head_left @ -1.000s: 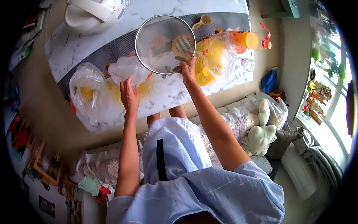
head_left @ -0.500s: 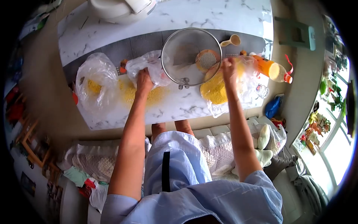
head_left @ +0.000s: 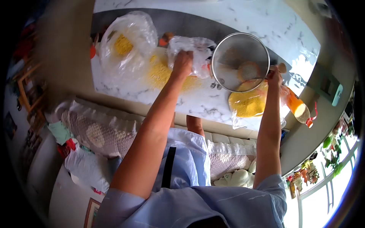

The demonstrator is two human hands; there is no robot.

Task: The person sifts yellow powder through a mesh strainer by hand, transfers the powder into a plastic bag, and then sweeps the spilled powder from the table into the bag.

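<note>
My right hand (head_left: 274, 76) is closed at the right edge of a round mesh sieve (head_left: 234, 57), where its handle begins. The sieve is held above the table, and things beneath show through its mesh. Under and in front of it lies a clear bag of yellow grain meal (head_left: 248, 103). My left hand (head_left: 183, 62) is closed on a crumpled clear plastic bag (head_left: 199, 51); its fingertips are partly hidden. Yellow meal (head_left: 159, 74) lies spilled beside that hand. Farther left stands an open plastic bag (head_left: 138, 32) with some yellow meal (head_left: 123, 45) in it.
An orange drink bottle (head_left: 298, 104) lies at the table's right end. A wooden scoop (head_left: 281, 67) is just beyond my right hand. Small metal pieces (head_left: 216, 85) lie near the sieve. A green stool (head_left: 330, 87) stands past the marble-patterned table (head_left: 213, 108), and a sofa (head_left: 97, 123) is behind me.
My view has turned, so the table appears tilted and shifted right. The sieve stays in my right hand over the yellow meal, and my left hand remains on the crumpled bag.
</note>
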